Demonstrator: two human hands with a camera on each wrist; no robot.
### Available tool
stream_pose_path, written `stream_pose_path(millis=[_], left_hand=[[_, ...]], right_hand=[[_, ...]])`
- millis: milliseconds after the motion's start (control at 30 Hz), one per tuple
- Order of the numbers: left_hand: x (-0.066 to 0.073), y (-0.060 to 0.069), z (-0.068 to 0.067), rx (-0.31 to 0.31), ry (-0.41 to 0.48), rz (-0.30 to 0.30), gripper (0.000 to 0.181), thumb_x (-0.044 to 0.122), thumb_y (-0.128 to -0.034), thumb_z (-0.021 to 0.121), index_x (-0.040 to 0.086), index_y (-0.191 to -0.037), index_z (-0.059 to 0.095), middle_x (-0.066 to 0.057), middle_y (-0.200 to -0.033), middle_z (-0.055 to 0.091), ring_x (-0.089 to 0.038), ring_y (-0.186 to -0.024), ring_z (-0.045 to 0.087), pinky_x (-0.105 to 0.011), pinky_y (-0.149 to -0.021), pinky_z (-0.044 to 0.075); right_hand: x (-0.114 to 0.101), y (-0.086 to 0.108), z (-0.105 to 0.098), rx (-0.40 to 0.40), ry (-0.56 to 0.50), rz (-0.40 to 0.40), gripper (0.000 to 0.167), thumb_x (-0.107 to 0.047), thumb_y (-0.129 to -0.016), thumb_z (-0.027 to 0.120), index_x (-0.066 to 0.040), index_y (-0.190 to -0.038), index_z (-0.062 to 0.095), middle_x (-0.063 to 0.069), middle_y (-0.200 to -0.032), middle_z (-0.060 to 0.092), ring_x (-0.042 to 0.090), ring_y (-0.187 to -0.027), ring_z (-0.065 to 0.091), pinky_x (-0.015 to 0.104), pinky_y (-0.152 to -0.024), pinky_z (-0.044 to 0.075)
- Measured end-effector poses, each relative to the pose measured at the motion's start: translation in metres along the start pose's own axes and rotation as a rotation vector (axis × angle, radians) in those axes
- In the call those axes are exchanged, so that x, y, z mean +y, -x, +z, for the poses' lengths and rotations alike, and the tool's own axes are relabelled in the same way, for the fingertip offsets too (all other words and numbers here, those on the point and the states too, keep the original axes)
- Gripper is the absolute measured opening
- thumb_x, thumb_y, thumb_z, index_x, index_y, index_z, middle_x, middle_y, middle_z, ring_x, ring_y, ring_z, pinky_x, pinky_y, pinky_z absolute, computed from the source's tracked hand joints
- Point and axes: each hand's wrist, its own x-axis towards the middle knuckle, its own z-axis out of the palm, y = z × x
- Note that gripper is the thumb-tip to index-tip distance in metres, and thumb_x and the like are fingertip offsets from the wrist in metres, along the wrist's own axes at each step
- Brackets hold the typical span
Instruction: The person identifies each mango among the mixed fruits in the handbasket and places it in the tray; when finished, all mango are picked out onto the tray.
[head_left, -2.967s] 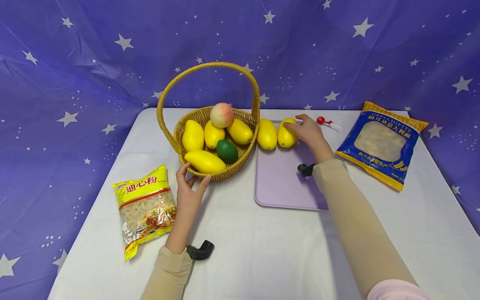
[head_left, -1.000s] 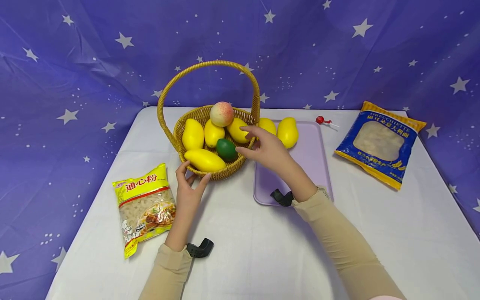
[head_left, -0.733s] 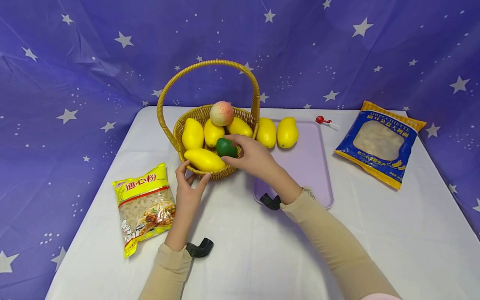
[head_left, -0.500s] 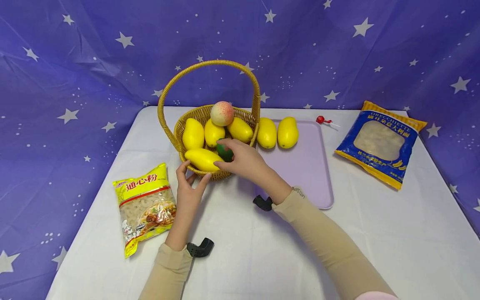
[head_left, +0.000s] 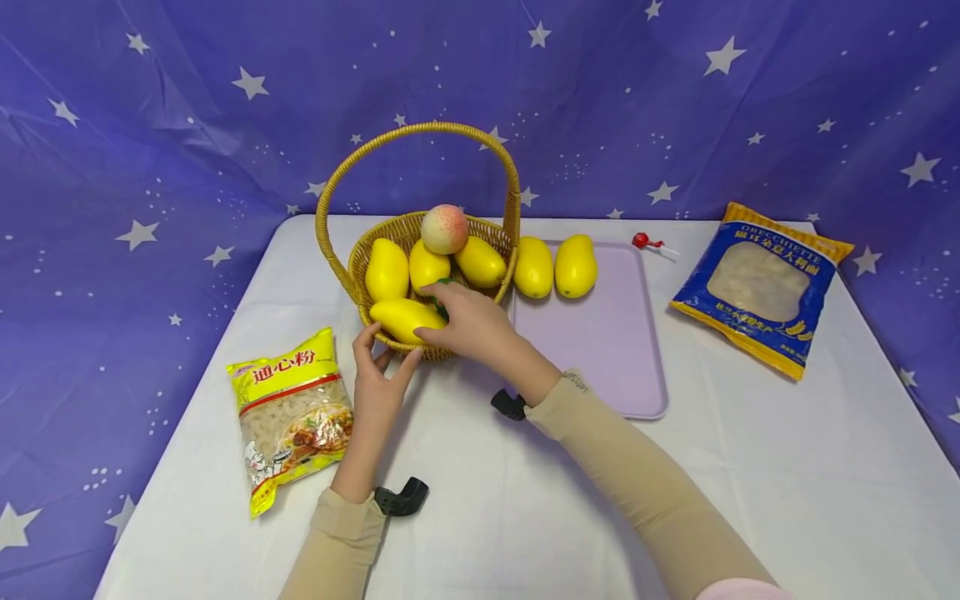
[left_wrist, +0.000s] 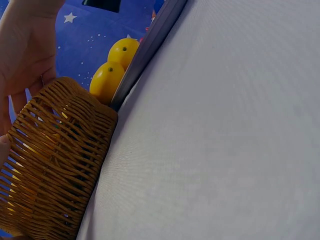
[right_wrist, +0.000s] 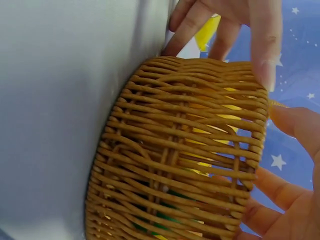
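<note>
A wicker basket (head_left: 487,323) with a tall handle holds several yellow mangoes (head_left: 387,271), a peach (head_left: 444,229) on top and a dark green fruit (head_left: 442,290). My left hand (head_left: 377,392) touches the basket's front left wall, thumb and fingers spread. Over the front right rim reaches my right hand (head_left: 480,325); its fingers cover most of the green fruit, and its thumb is at the front mango (head_left: 405,320). In the right wrist view, the green fruit (right_wrist: 170,207) shows through the weave below the right fingers (right_wrist: 280,187); no firm hold is visible.
Right of the basket lies a lilac tray (head_left: 592,358) with two mangoes (head_left: 575,266) at its back edge. A red lollipop (head_left: 642,241) and a blue pasta bag (head_left: 761,287) lie farther right. A yellow pasta bag (head_left: 294,421) is beside my left forearm.
My right hand has left the right-hand mango on the tray and moved left into the basket, over the green fruit. My left hand stays at the basket wall.
</note>
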Motion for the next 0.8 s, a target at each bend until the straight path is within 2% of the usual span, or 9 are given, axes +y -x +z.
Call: stream_pose_path(millis=[167,400,800], left_hand=[[0.0,0.0,0.0,-0.001,-0.001,-0.008,0.07,0.042,-0.0894,0.068,0.026,-0.143,0.026,-0.003,-0.154,0.018,-0.033,-0.128,0.044,-0.045,-0.094,0.047],[-0.001,-0.001,0.0,0.006,-0.011,-0.011,0.069,0.042,-0.0893,0.068,0.027,-0.143,0.027,-0.002,-0.154,0.019,-0.032,-0.126,0.046,-0.044,-0.094,0.047],[-0.002,-0.001,0.0,0.002,0.008,0.007,0.069,0.037,-0.0901,0.068,0.024,-0.144,0.027,0.001,-0.152,0.02,-0.031,-0.126,0.046,-0.043,-0.094,0.047]], right_hand=[[0.0,-0.004,0.007,-0.016,0.05,0.023,0.065,-0.052,-0.086,0.067,-0.024,-0.141,0.048,0.002,-0.129,0.057,0.017,-0.098,0.059,0.035,-0.073,0.051],[0.0,-0.01,0.012,-0.052,0.079,0.034,0.067,-0.053,-0.086,0.065,-0.021,-0.142,0.048,0.004,-0.128,0.057,0.017,-0.09,0.058,0.035,-0.069,0.05],[0.0,-0.025,0.016,-0.121,0.105,0.072,0.07,-0.059,-0.082,0.066,-0.022,-0.14,0.05,-0.001,-0.127,0.059,0.016,-0.097,0.058,0.036,-0.073,0.049]])
